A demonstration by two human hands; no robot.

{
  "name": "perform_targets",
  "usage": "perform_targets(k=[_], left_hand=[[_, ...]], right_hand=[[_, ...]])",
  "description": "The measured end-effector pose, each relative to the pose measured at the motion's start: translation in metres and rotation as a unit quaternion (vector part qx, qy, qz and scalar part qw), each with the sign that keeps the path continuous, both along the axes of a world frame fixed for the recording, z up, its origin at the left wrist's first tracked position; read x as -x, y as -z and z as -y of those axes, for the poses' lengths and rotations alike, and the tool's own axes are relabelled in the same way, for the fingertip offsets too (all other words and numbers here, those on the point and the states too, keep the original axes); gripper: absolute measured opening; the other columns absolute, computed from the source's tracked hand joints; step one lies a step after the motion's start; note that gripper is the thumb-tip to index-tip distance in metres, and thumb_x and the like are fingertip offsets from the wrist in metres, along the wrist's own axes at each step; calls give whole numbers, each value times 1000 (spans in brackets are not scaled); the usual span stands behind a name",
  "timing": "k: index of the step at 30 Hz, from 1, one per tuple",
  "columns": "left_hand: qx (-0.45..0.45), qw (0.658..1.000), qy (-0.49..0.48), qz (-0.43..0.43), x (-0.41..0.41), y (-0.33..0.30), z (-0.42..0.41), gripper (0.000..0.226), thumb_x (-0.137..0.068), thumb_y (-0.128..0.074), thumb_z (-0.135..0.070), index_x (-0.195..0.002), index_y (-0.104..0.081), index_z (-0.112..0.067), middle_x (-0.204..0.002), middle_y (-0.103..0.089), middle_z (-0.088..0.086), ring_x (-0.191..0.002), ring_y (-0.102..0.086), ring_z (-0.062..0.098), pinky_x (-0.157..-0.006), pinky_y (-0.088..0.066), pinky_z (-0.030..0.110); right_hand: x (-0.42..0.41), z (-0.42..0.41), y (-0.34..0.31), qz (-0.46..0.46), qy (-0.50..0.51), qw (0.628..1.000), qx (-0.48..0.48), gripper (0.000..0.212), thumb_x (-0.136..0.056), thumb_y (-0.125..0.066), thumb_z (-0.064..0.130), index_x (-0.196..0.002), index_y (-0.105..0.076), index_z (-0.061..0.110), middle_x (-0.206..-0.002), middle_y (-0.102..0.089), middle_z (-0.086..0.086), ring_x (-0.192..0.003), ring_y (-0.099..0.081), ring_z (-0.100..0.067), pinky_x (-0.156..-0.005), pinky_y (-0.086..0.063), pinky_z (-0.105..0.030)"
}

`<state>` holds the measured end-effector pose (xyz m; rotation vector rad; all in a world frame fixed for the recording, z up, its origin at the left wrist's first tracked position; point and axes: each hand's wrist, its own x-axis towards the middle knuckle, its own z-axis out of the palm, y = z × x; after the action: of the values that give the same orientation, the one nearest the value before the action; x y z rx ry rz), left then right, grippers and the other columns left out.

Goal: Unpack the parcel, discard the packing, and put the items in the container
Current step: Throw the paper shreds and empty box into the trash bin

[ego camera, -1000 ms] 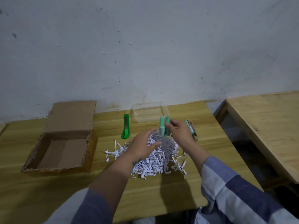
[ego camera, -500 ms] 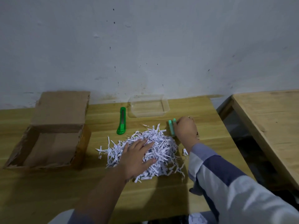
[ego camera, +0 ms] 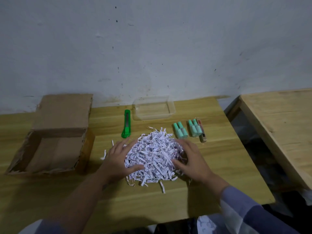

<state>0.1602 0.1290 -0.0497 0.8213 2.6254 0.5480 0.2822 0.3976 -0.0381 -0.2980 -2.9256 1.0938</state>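
A heap of white shredded paper (ego camera: 152, 154) lies in the middle of the wooden table (ego camera: 152, 200). My left hand (ego camera: 118, 157) cups its left side and my right hand (ego camera: 190, 157) cups its right side, fingers spread against the shreds. Behind the heap to the right lie a pair of mint-green bottles (ego camera: 180, 130), a second mint-green pair (ego camera: 194, 128) and a small brown and red item (ego camera: 201, 132). The clear plastic container (ego camera: 171, 107) stands at the back with nothing inside. The open cardboard box (ego camera: 81, 149) sits at the left, holding nothing.
A green utility knife (ego camera: 127, 124) lies between the box and the container. A second wooden table (ego camera: 283, 124) stands to the right across a dark gap. The wall runs close behind the table.
My right hand set the green bottle pair down beside the other items and came back to the heap. Both hands now press the shreds together from either side.
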Motion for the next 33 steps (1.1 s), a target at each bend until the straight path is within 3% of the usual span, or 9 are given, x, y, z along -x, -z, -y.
perform_targets(k=[3, 6, 8, 10, 14, 18, 23, 29, 33], left_hand=[[8, 999, 38, 17, -4, 3, -3, 119, -47, -42, -98, -144, 7, -50, -160, 4, -11, -148, 0, 17, -120, -8, 47], [2, 996, 87, 15, -9, 6, -15, 127, -48, -52, -94, -147, 12, -45, -160, 12, -12, -146, 6, 10, -119, -2, 44], [0, 994, 111, -8, -11, 11, -22, 125, -51, -51, -92, -149, 7, -41, -160, 7, -9, -147, 1, 12, -119, -5, 42], [-23, 994, 109, -20, -16, 18, -28, 113, -58, -53, -84, -149, -5, -39, -160, -8, -6, -146, -12, 16, -118, -13, 38], [-101, 993, 49, -20, -31, 25, -33, 80, -68, -64, -35, -144, -36, -30, -143, -44, 2, -132, -41, 23, -111, -35, 41], [-110, 994, 24, 4, -38, 9, -40, 77, -71, -73, -3, -139, -46, -26, -139, -48, -2, -130, -42, 16, -112, -30, 28], [-151, 987, 58, 1, -48, -18, -53, 79, -70, -79, -6, -138, -47, -33, -141, -47, -6, -132, -40, 11, -112, -33, 34], [-162, 975, 151, 26, -89, -38, -90, 83, -70, -79, -4, -140, -44, -34, -143, -45, -2, -134, -38, 16, -111, -30, 31], [-167, 959, 217, 66, -136, -41, -123, 83, -72, -76, -3, -139, -43, -39, -141, -46, -6, -129, -41, 11, -105, -28, 20]], right_hand=[[6, 11, 6, 32, -70, 997, -15, 100, -69, -66, 61, -140, 4, 56, -159, 8, 8, -143, 2, -13, -114, -13, -46], [23, 23, 11, 54, -118, 990, -58, 113, -64, -69, 60, -138, 16, 56, -158, 19, 5, -146, 13, -20, -115, -6, -52], [29, 29, 18, 59, -138, 985, -88, 110, -64, -66, 66, -143, 9, 49, -160, 10, 1, -147, 9, -23, -116, -4, -54], [29, 34, 26, 31, -129, 987, -91, 101, -68, -72, 54, -147, -12, 39, -158, -14, -4, -146, -8, -26, -118, -15, -51], [20, 41, 32, -18, -73, 996, -53, 75, -67, -74, 14, -136, -46, 23, -138, -47, -6, -129, -36, -26, -106, -29, -28], [12, 49, 30, -45, -17, 999, -11, 56, -69, -72, 13, -124, -59, 21, -119, -62, -4, -114, -52, -27, -90, -31, -20], [-17, 42, -6, -80, 50, 995, 37, 51, -68, -77, 20, -118, -63, 21, -113, -67, -5, -106, -59, -23, -90, -47, -32], [-93, 30, -41, -66, 151, 986, 27, 51, -70, -77, 18, -119, -63, 24, -114, -67, -6, -105, -61, -22, -86, -47, -27], [-160, 21, -57, -66, 220, 973, 21, 47, -70, -79, 15, -116, -66, 20, -110, -70, -8, -102, -64, -22, -80, -43, -21]])
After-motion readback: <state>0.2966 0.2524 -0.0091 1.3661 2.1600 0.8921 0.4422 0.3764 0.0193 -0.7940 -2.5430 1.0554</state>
